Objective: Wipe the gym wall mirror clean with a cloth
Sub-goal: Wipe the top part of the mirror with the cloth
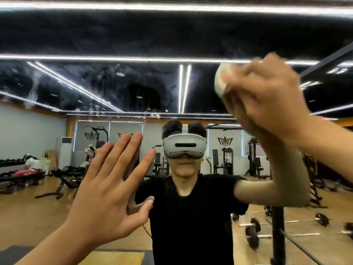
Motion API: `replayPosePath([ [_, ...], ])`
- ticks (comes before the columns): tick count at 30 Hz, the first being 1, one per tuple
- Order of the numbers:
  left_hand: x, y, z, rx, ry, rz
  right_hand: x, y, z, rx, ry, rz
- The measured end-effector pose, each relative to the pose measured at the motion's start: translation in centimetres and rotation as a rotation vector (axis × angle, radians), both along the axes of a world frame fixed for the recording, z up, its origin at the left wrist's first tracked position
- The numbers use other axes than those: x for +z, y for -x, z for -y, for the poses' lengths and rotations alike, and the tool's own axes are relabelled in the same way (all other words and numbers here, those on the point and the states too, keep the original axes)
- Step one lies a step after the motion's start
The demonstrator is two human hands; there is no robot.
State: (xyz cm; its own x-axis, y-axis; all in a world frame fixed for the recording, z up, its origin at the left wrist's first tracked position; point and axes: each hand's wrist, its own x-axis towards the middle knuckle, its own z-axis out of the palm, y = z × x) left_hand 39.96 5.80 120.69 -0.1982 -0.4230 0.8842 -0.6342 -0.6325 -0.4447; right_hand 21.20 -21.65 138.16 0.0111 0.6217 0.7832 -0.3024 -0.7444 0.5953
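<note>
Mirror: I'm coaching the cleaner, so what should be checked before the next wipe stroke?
1. Grip: right hand curls round the bunched cloth: ok.
2. Contact of cloth with mirror: cannot tell, motion blur.
3. Brace: left hand flat, fingers straight, fingertips meeting their reflection: ok.
4. Glass clean left of the cloth: not ok, smears show.
5. Stroke path toward smears free of left hand: ok, it sits lower.
</note>
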Motion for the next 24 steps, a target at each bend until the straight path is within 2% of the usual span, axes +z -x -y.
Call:
replayPosePath([
  [2,0.0,0.0,0.0,0.004,0.0,-0.004,1.4,-0.6,-0.4,0.021,-0.198,0.084],
  [4,-0.1,0.0,0.0,0.006,0.0,-0.006,-0.7,-2.8,-2.6,0.075,-0.261,0.122],
  [6,-0.2,-0.1,0.0,0.0,0.001,-0.007,-5.6,-4.5,-4.7,0.116,-0.144,0.041],
  [9,-0.2,-0.1,0.0,-0.013,-0.005,0.001,-14.1,-4.2,-6.0,0.157,0.126,-0.251],
  [11,-0.1,-0.1,-0.1,-0.016,-0.002,0.009,-14.8,-3.3,-5.1,0.117,0.286,-0.363],
  [12,-0.1,-0.1,-0.1,-0.016,0.0,0.009,-13.4,-2.9,-4.3,0.108,0.32,-0.356],
  [14,-0.1,0.0,-0.1,-0.013,-0.002,0.009,-9.1,-2.1,-2.6,0.103,0.188,-0.2],
  [17,-0.1,-0.1,0.0,-0.015,0.005,0.011,-2.7,-1.3,-0.1,0.064,-0.186,0.088],
  [20,-0.2,-0.2,0.1,-0.02,0.008,0.012,-3.9,-3.7,-2.2,0.181,-0.39,0.23],
  [22,-0.2,-0.1,0.1,-0.019,0.012,0.016,-7.5,-5.1,-4.7,0.187,-0.391,0.201],
  [24,-0.2,0.0,0.1,-0.022,0.006,0.014,-11.7,-5.7,-6.2,0.152,-0.306,0.077],
])
